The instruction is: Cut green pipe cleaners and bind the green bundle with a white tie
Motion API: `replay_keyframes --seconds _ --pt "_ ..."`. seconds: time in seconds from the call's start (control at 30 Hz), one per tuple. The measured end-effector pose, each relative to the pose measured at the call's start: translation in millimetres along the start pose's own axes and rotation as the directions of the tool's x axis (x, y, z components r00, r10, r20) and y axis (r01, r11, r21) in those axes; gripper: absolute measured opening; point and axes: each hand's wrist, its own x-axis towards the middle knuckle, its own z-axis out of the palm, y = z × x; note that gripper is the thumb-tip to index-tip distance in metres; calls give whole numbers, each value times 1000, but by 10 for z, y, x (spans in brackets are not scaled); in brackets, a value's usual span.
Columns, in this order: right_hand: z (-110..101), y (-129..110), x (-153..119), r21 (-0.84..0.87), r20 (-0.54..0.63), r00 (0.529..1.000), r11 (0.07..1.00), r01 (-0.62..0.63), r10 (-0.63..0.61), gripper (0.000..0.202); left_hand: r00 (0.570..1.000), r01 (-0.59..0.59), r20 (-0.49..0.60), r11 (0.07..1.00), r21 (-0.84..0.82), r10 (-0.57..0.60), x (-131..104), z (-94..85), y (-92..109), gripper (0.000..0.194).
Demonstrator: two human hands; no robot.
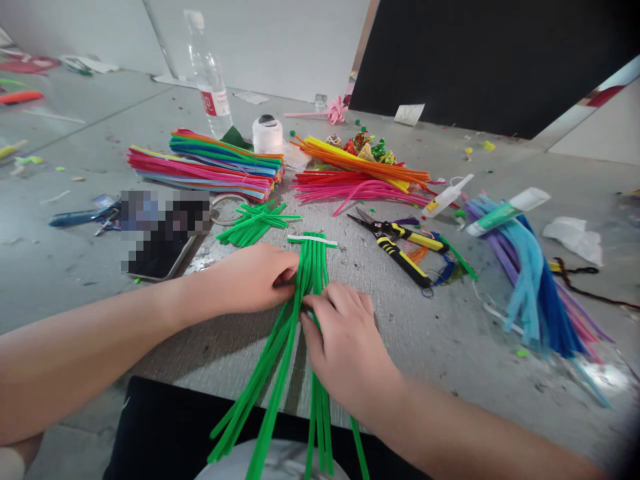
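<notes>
A bundle of long green pipe cleaners [314,259] hangs from a short green-and-white crosspiece [313,241] on the grey table. The strands fan toward me and reach past the table's front edge. My left hand [263,277] is closed at the bundle's left side, its fingertips pinching strands. My right hand [350,340] lies over the right strands, thumb and index finger drawn together on them near the middle. Which strands each hand holds is partly hidden by the fingers. Beyond my left hand is a pile of short green pipe cleaner pieces [253,225].
Behind are coloured pipe cleaner bundles [200,172], a plastic bottle [213,90] and a white jar [268,139]. Yellow-and-black pliers [403,257] lie open at right, near blue and purple strips [530,267] and a glue tube [507,212]. At left rests a phone [157,253].
</notes>
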Motion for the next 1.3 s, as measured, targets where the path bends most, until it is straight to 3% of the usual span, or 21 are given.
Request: replay_keyframes --seconds 0.2,0.6,0.87,1.3 --pt "2 -5 19 51 -5 1000 999 0 0 14 1000 -24 -7 1000 -10 24 5 1 -10 16" --pt "-77 -48 4 27 155 952 965 261 -262 17 997 -71 1 997 -1 71 13 16 -28 15" --pt "-45 -30 21 24 96 969 974 225 -226 14 996 -90 1 996 26 90 15 8 -36 15" --pt "-50 -38 -20 -7 54 994 995 95 -94 8 1000 -19 7 1000 -2 19 22 8 -9 16"
